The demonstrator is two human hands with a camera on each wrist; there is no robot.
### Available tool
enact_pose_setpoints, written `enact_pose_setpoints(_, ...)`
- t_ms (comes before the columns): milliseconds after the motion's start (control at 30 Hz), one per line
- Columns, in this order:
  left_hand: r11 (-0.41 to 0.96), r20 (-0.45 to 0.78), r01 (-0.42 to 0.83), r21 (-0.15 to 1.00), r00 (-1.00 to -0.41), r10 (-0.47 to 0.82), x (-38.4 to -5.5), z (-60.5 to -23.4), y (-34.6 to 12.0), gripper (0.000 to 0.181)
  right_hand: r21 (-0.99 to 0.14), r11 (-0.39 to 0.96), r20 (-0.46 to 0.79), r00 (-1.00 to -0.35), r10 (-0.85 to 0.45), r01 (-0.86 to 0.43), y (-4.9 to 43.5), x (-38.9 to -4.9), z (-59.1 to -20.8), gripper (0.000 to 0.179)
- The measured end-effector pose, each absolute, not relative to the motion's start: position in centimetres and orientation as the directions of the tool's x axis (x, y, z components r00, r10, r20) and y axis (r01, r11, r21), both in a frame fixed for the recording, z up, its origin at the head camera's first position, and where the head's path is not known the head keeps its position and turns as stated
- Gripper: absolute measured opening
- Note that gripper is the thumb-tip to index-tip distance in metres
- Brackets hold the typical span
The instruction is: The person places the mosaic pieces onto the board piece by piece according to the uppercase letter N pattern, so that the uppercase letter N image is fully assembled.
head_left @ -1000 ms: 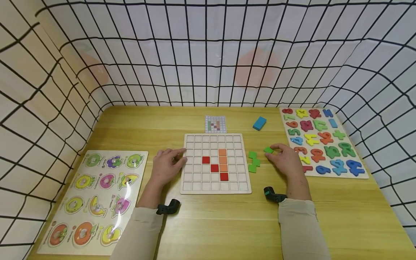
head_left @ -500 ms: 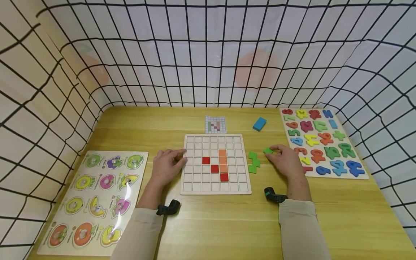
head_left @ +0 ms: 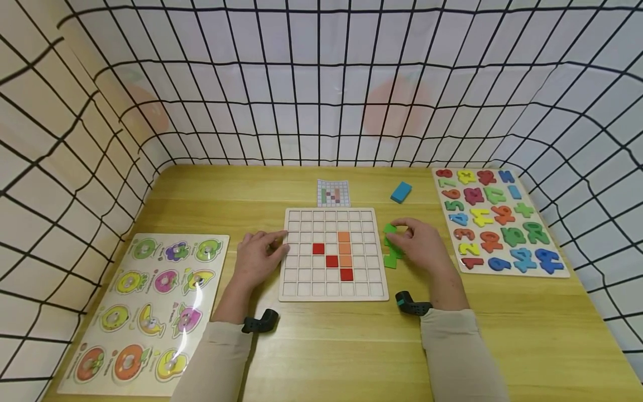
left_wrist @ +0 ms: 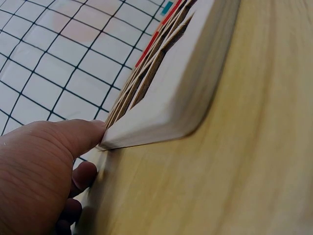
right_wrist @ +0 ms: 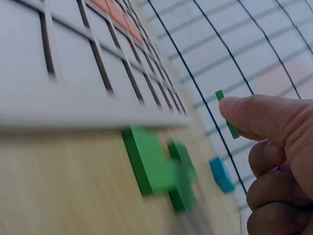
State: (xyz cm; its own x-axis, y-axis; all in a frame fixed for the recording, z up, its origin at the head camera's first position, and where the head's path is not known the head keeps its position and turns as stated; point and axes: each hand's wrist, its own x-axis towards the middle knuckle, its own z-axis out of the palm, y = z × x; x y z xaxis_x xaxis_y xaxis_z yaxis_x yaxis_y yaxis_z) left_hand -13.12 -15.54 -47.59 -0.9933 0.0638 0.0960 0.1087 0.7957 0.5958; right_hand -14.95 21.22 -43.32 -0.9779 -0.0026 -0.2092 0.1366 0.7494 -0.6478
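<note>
My left hand [head_left: 255, 258] rests thumb and finger, spread apart, against the left edge of the grid board [head_left: 361, 261], where red tiles [head_left: 332, 261] and orange tiles [head_left: 344, 247] sit (no green among them yet). Just right of it, over the loose green tiles [head_left: 390, 261], my right hand [head_left: 421, 249] pinches a thin green square [right_wrist: 232, 129]; it has swung leftward, so fetching, I judge, is giving way to carrying.

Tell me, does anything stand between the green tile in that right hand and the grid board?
Only loose green tiles, lying flat on the table just right of the grid board. The held tile appears raised above them, so the way over looks clear.
</note>
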Motion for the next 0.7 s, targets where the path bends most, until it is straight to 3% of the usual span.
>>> enact_pose_setpoints(700,0.797,0.092,0.108,0.594,-0.994,0.067,-13.2,-47.7,-15.5,0.038,-0.641,0.767,-0.198,-0.956,-0.215,-0.039,13.6,-14.7,-43.3,0.033)
